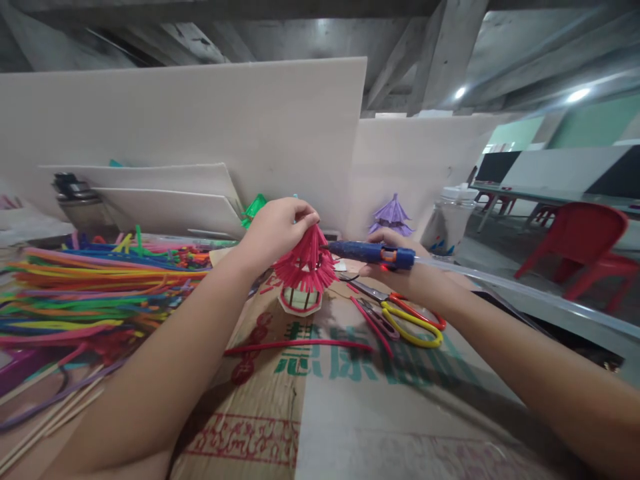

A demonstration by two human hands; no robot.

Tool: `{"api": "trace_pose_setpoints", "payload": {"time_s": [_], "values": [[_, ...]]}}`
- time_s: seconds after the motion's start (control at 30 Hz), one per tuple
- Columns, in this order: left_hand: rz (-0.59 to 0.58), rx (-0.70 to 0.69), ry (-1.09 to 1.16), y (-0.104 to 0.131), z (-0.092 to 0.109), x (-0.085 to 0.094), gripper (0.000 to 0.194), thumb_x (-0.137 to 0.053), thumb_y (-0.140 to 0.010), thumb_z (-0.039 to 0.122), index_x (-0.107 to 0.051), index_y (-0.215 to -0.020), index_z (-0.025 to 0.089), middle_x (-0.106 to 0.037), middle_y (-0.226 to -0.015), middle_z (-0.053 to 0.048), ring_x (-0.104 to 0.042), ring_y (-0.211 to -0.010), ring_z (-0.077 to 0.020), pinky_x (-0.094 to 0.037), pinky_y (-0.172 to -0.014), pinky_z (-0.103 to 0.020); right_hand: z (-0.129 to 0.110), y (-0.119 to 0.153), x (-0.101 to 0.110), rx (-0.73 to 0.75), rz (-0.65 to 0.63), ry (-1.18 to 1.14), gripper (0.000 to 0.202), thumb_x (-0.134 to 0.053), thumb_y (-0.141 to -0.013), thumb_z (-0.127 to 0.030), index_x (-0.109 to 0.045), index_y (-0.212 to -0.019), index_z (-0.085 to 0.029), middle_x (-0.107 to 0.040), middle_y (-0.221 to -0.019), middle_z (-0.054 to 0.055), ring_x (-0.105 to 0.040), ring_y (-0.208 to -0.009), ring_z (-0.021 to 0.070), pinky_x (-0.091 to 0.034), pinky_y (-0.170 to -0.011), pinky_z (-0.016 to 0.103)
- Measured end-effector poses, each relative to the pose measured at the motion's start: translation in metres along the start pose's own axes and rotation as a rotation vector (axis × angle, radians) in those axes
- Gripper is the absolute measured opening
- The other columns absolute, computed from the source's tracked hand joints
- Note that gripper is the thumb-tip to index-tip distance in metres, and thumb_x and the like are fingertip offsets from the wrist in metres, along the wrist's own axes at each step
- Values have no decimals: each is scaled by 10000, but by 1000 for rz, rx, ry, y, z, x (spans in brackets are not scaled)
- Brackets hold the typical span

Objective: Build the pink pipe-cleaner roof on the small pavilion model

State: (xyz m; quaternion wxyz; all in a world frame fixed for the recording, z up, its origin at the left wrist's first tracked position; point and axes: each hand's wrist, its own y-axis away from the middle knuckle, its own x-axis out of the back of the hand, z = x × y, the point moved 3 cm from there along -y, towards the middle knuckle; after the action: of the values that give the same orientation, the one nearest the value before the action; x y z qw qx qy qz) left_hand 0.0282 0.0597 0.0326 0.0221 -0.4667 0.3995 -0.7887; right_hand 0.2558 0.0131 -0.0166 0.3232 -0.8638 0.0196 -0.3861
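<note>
A small pagoda model [306,272] with red fringed roofs and a pale base stands on the cardboard [260,413]. My left hand [287,223] is closed on the peak of its red roof from above. With my right hand [387,257] I grip a blue hot glue gun [367,252], its nozzle at the right side of the upper roof. A clear glue stick [500,283] sticks out behind the gun, and a small red light glows on it. Close by lie yellow-handled scissors [413,327], orange-handled scissors [425,312] and red pipe cleaners [310,343].
Bundles of coloured pipe cleaners [100,280] and wooden sticks [55,420] fill the left. Behind are white boards [190,127], a green model [255,208], a purple model [393,215] and a plastic jar [447,220]. A red chair [585,247] stands at the far right.
</note>
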Motion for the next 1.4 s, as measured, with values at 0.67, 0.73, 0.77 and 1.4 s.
{"api": "trace_pose_setpoints", "payload": {"time_s": [0.67,0.73,0.77,1.4], "values": [[-9,-31,-52,2,5,-1,298,-501,-939,319,-756,-924,165,-754,-929,-72,-649,-838,-218,-438,-758,-313,5,1,-2,-34,-1,106,393,-706,-780,-575,-624,-1010,-268,-646,-724,-30,-554,-636,157,-360,-574,254],[-8,-19,-55,2,4,0,300,-501,-938,324,-756,-921,166,-755,-918,-71,-646,-821,-215,-432,-741,-311,4,1,-2,-42,-3,132,385,-703,-784,-569,-629,-1016,-270,-641,-707,-32,-549,-620,154,-348,-561,249],[-7,-14,-53,2,4,0,301,-501,-937,327,-756,-922,167,-755,-913,-71,-645,-815,-214,-429,-734,-309,4,1,-2,-52,-3,156,387,-706,-779,-568,-634,-1015,-270,-636,-694,-32,-545,-609,154,-338,-552,246],[-12,-6,-40,1,3,2,304,-504,-930,339,-757,-930,170,-759,-906,-73,-655,-823,-219,-443,-738,-307,-9,0,-1,-157,-56,265,362,-696,-775,-533,-653,-1032,-282,-679,-710,-11,-593,-650,190,-319,-540,249]]}}
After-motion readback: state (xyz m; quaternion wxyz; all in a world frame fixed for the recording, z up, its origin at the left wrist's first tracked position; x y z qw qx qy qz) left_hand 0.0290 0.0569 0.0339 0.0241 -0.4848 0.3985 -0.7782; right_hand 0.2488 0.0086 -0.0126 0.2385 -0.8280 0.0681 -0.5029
